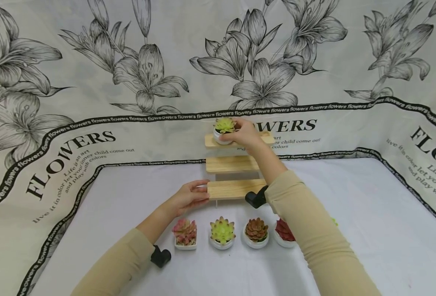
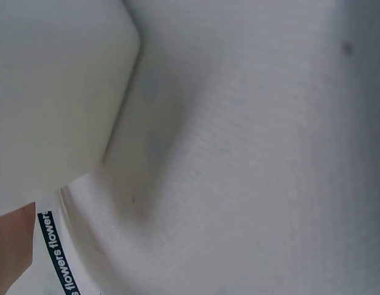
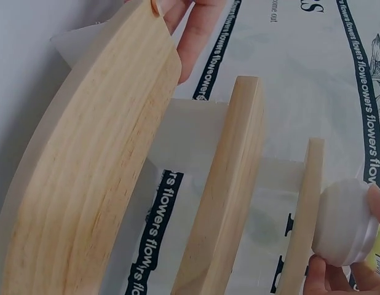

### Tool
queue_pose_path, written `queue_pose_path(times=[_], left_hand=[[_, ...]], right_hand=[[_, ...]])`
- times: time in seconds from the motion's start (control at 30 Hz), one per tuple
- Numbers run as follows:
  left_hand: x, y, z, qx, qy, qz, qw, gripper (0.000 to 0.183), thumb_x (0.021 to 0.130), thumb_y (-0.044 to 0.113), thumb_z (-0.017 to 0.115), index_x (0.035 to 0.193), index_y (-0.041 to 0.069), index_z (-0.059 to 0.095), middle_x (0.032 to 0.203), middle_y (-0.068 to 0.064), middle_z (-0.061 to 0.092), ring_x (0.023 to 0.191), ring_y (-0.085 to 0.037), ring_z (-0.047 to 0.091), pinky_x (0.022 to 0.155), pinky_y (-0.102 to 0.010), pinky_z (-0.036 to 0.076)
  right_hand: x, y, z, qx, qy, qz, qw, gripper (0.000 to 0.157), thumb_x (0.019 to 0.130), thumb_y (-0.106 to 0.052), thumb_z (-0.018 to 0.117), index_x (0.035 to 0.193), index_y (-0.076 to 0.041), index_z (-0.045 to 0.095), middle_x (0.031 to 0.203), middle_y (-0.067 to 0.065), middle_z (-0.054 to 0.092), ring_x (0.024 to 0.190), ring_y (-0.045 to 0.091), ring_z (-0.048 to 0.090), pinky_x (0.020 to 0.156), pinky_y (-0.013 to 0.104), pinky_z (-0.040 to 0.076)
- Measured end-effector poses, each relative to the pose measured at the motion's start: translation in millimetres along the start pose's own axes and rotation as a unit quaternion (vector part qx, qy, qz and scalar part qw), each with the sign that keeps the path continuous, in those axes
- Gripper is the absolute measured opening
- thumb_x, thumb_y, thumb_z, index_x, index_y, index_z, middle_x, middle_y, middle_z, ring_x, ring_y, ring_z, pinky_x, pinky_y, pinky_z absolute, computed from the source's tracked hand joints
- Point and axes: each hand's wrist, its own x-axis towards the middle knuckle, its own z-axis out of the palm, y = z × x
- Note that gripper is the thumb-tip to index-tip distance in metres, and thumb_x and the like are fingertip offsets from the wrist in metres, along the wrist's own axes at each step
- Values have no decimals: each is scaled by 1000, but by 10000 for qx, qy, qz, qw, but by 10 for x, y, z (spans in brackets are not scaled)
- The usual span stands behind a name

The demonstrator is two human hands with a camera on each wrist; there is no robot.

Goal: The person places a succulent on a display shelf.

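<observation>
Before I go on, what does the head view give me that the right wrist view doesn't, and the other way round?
Only the head view shows the front row of potted plants, pink succulent, green succulent, brown succulent and dark red succulent, plus the beige sleeves.

Only the right wrist view shows the flowers band through the gap between the lowest board and middle board.

Both show the left hand gripping the lowest board's end, and the right hand holding a white pot at the top board.
</observation>
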Motion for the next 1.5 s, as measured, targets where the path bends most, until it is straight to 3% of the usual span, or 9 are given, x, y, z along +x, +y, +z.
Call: queue_pose_path(times=[0.3, 0.67, 0.87, 1.3, 1.5], left_hand=[[10, 7, 10, -1, -33, 8, 10000, 56, 89, -10, 53, 141, -1, 34, 126, -21, 49, 93, -15, 59, 85, -28, 53], [35, -4, 13, -43, -41, 1, 10000, 57, 88, -11, 53, 141, -1, 34, 121, -17, 52, 91, -14, 60, 84, -27, 53], [34, 16, 16, -64, -53, 42, 10000, 57, 88, -11, 53, 141, -2, 34, 117, -15, 53, 89, -13, 60, 82, -26, 53], [22, 4, 17, -51, -73, 98, 9999, 56, 89, -11, 52, 141, -2, 34, 120, -17, 52, 90, -13, 60, 81, -25, 54], [21, -20, -11, -42, -29, 86, 9999, 56, 89, -11, 52, 141, -2, 34, 123, -18, 50, 91, -13, 59, 83, -26, 53]], right_hand=[[24, 11, 32, 95, 130, -36, 9999, 69, 76, -6, 76, 137, -10, 43, 122, 13, 48, 110, 25, 46, 94, 36, 45], [-15, 32, -99, 260, -135, 32, 9996, 74, 79, -6, 73, 143, -10, 35, 133, 17, 41, 119, 28, 41, 97, 37, 43], [-106, 17, -220, 690, -310, 61, 9971, 73, 80, -2, 71, 143, -10, 35, 136, 16, 39, 119, 28, 43, 101, 40, 41], [-357, 49, -446, 866, -797, -299, 9926, 66, 85, 1, 63, 143, -3, 32, 138, 22, 32, 121, 29, 38, 104, 42, 36], [-525, 27, -495, 851, -1125, -468, 9889, 65, 85, 2, 63, 143, -3, 33, 138, 22, 33, 125, 36, 34, 107, 44, 32]])
